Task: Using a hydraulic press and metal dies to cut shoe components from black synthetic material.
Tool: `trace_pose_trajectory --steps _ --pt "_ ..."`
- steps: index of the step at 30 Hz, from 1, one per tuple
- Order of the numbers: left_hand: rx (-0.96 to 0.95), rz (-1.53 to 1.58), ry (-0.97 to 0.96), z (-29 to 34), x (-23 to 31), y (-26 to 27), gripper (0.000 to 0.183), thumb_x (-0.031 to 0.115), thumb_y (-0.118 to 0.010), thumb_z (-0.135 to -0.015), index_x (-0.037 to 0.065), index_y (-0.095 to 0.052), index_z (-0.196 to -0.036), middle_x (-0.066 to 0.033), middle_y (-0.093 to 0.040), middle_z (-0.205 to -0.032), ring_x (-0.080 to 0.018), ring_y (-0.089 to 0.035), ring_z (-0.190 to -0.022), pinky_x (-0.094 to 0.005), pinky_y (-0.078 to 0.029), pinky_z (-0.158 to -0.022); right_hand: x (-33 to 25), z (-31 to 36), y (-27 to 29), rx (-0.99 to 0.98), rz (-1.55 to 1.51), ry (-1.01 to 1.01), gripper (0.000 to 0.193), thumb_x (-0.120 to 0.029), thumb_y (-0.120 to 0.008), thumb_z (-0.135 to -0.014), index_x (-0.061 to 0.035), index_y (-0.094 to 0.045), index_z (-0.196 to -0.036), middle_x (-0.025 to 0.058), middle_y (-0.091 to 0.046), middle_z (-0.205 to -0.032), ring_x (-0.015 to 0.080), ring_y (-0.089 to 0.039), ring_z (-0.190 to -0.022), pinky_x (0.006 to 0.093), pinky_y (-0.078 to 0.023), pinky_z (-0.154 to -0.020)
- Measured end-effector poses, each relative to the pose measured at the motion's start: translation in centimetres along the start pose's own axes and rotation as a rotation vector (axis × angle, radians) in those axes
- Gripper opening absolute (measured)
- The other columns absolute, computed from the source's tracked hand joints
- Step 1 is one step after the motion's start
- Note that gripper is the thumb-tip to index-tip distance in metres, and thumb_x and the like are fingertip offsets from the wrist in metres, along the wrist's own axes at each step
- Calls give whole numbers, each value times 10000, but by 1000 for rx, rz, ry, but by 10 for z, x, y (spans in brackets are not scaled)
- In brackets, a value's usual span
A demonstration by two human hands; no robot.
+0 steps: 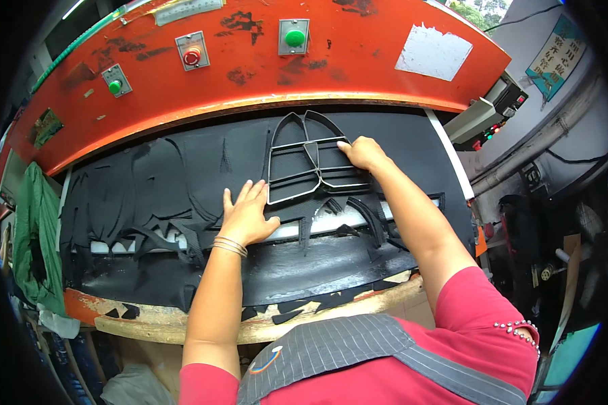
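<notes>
On the black sheet (240, 142), the metal frame (311, 144) looks stiff, weighty, best held by outer walls, my right fingers (345, 146) grasping its right side, my left fingers (253, 192) spread, gripping nothing.

Part of the right side of the metal frame (309, 143) is covered by the right grip (363, 154). The far edge of the black sheet (213, 152) is hidden beneath the orange beam (250, 82); the striped apron (344, 337) is cut off below.

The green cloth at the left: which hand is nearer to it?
Left. The left hand lies to the right of the green cloth; the right hand is farther right, on the metal frame.
</notes>
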State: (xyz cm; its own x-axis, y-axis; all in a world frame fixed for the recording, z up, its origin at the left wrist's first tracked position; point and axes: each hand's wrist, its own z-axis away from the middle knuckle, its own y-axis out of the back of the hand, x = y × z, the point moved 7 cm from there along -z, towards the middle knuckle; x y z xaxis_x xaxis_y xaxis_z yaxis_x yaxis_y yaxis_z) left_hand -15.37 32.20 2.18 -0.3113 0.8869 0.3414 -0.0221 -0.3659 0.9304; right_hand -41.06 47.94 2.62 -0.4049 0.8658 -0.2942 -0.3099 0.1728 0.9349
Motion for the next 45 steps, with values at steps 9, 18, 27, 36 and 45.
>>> trace_pose_trajectory --steps 9,18,27,36,45 --pt "300 30 65 12 -1 -24 731 495 -616 -815 85 -430 -1391 -82 -430 -1432 -299 -271 -1395 -588 -127 -1112 33 70 -5 -94 -308 368 852 -514 -694 -762 0 -408 -1379 281 -438 -1373 385 -422 -1290 419 -331 -1073" --pt "454 44 -8 10 4 -31 599 461 -580 -856 86 -520 -1319 -68 -513 -1349 -281 -332 -1364 -566 -153 -1111 74 80 -31 73 -112 461 1042 -487 -813 -613 -80 -341 -1448 174 -323 -1494 359 -255 -1392 444 -138 -1144" --pt "466 25 -38 4 -7 -27 572 362 -613 -850 23 -524 -1302 -80 -509 -1361 -286 -325 -1372 -535 -138 -1119 60 71 -37 145 -114 501 982 -518 -815 -600 -161 -414 -1423 190 -370 -1459 409 -289 -1346 489 -172 -1124" --pt "427 -11 3 -1 -4 -21 563 367 -599 -859 34 -522 -1306 -73 -496 -1370 -267 -303 -1383 -529 -136 -1128 55 72 -31 212 -90 491 944 -512 -803 -619 -167 -426 -1413 199 -373 -1452 409 -305 -1341 499 -193 -1121" --pt "519 396 10 21 -35 10 698 444 -609 -865 9 -424 -1378 -169 -397 -1441 -324 -274 -1395 -510 -157 -1132 38 106 -6 260 -34 408 964 -490 -790 -655 -75 -381 -1422 185 -395 -1442 321 -297 -1379 482 -192 -1113"
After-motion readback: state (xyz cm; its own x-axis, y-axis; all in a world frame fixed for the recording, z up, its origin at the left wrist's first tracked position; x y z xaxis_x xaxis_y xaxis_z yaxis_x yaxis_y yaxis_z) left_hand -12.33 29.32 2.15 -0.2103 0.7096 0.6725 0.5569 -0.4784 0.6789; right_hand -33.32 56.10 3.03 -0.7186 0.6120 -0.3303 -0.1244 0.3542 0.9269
